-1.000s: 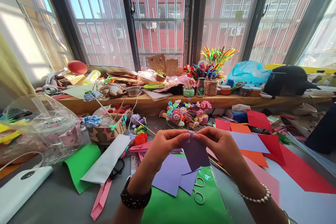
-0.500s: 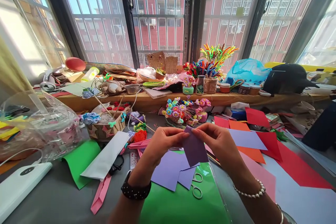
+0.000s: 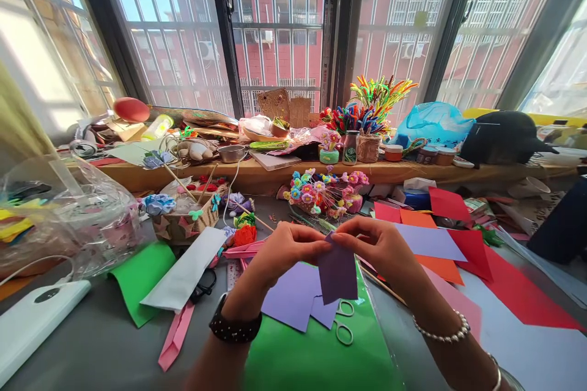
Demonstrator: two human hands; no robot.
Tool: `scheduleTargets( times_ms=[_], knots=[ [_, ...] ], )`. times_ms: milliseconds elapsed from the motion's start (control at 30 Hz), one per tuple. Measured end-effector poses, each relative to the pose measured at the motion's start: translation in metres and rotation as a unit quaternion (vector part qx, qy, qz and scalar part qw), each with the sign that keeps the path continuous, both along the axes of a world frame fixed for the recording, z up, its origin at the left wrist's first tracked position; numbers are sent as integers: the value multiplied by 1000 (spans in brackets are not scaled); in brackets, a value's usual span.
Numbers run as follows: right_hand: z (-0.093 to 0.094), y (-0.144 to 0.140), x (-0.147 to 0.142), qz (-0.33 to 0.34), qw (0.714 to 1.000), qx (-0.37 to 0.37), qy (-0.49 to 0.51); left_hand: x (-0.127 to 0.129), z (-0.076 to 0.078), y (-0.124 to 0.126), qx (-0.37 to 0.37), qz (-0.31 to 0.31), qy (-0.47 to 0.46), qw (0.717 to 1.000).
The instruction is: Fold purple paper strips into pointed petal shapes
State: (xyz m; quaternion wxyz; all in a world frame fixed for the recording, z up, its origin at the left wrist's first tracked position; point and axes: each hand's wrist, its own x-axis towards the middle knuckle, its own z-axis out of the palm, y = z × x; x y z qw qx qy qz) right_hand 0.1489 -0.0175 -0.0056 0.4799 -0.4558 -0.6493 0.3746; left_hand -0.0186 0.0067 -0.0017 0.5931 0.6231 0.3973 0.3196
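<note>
Both hands hold a small piece of dark purple paper [image 3: 338, 274] by its top edge, above the grey table. My left hand [image 3: 284, 250] pinches the upper left corner and my right hand [image 3: 380, 247] pinches the upper right. The paper hangs down between them. Under it lie lighter purple paper sheets [image 3: 293, 296], a pair of scissors [image 3: 343, 324] and a green sheet [image 3: 316, 354] in a clear sleeve.
Red, orange and lilac sheets [image 3: 458, 238] spread at the right. A green sheet [image 3: 140, 278], a white folded paper [image 3: 186, 275], a pink strip [image 3: 177, 336] and a white device [image 3: 32, 321] lie left. Paper flowers [image 3: 323, 192], a basket [image 3: 183, 223] and a cluttered wooden sill [image 3: 275, 174] stand behind.
The purple paper has turned from tilted to hanging nearly straight, and both hands have shifted slightly down and closer together at its top edge.
</note>
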Motion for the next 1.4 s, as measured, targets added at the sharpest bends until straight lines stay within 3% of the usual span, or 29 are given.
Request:
scheduleTargets(
  times_ms=[267, 567, 967, 1133, 1400],
  knots=[
    [-3, 0, -3, 7, 1000, 2, -12, -1, 0, -2, 11, -14, 24, 1000],
    [-1, -3, -5, -8, 997, 57, -53, -3, -4, 0, 16, -32, 24, 999],
    [-3, -5, -9, 2, 998, 59, -30, -5, 4, -5, 42, -42, 40, 997],
    [-4, -5, -7, -7, 996, 83, -26, -5, 8, -6, 16, -24, 14, 999],
    [-1, -8, -8, -29, 995, 93, -22, -1, 10, -9, 63, -6, 21, 998]
  ],
)
